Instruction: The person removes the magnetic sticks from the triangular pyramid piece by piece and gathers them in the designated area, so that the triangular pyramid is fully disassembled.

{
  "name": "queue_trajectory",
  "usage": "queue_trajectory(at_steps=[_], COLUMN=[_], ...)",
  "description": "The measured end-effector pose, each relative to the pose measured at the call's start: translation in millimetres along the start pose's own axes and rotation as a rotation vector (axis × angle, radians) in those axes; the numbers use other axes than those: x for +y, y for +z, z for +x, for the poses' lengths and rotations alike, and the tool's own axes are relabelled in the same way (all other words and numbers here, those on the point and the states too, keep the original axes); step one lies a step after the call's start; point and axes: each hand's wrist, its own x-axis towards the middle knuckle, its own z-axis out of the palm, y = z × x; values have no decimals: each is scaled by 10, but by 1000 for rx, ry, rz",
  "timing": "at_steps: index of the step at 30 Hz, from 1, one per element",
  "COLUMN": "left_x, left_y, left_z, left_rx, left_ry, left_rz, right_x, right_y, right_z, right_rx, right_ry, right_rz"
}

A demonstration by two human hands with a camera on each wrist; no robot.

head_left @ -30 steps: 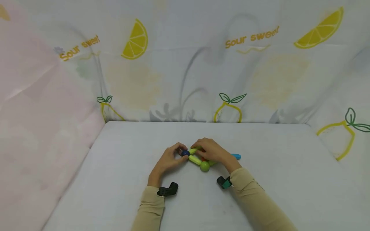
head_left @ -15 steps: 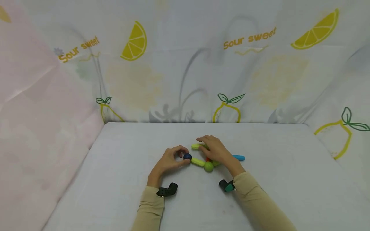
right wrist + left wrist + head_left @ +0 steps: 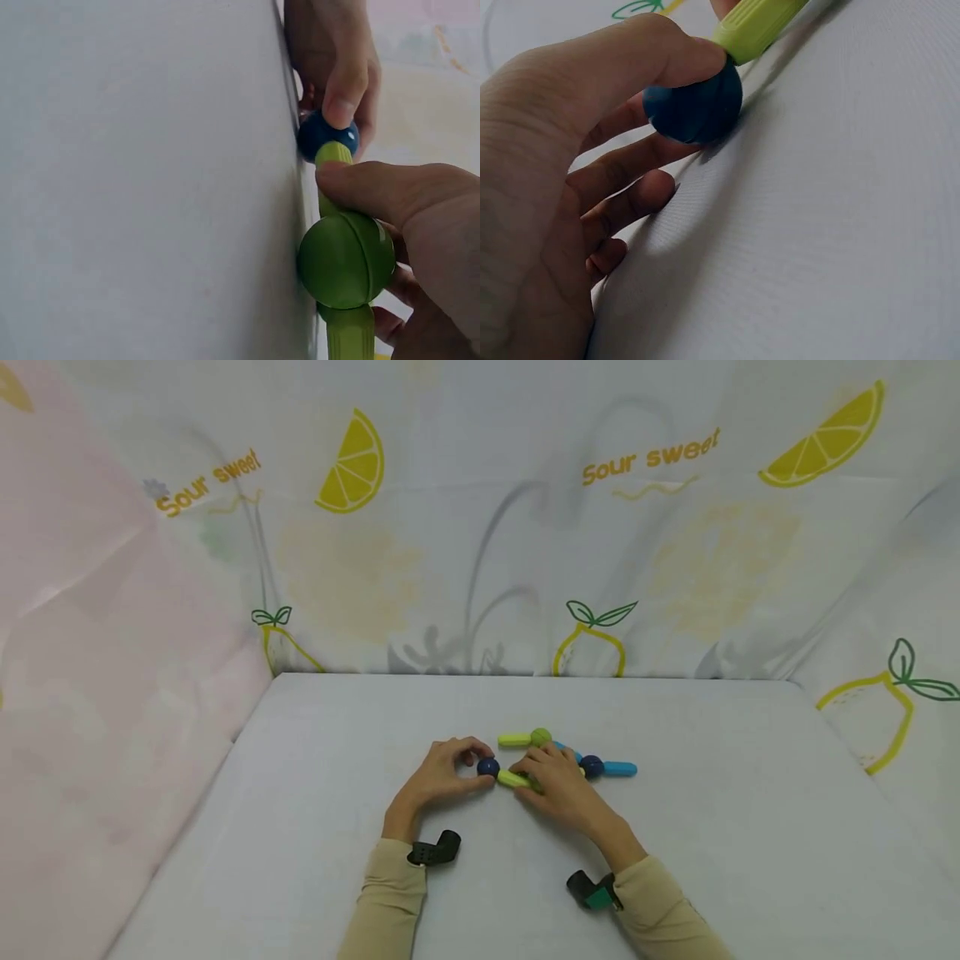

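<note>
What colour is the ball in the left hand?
The ball is dark blue, clearest from the left wrist.

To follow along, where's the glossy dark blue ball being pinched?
In the head view, the left hand pinches the ball at the left end of a lime-green ridged rod.

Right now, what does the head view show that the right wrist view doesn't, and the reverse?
Head view only: the blue stick, the outer blue ball at its end, lemon slices and sleeves.
Right wrist view only: the broad face of the green ball under the right hand, which mostly hides it from the head camera.
Both: the left hand pinching the inner blue ball, the yellow stick beside it, the right hand on that stick, and the table.
</note>
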Motion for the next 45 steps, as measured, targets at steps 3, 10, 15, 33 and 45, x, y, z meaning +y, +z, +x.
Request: queue_trajectory(at_steps=[3,10,15,33,45], left_x=[1,10,24,169,213], left_y=[8,5,6,153,36], left_z=[10,49,177,1127,1059], left_rx=[17,110,194,51,-44], left_ry=[-4,-94,-120,-166,-184], left_rz=[-51,-79,-10,171,169], right_x=[27,52,31,106,181], right_y=[7,-21,-17,-94,-225], right_z=[-44,-121,-149,-247,-315], right_rx=[-10,-41,-67,57,-57], right_ry=[-16,-16,-3,-50,50], right_rz=[8,41,71,106,144])
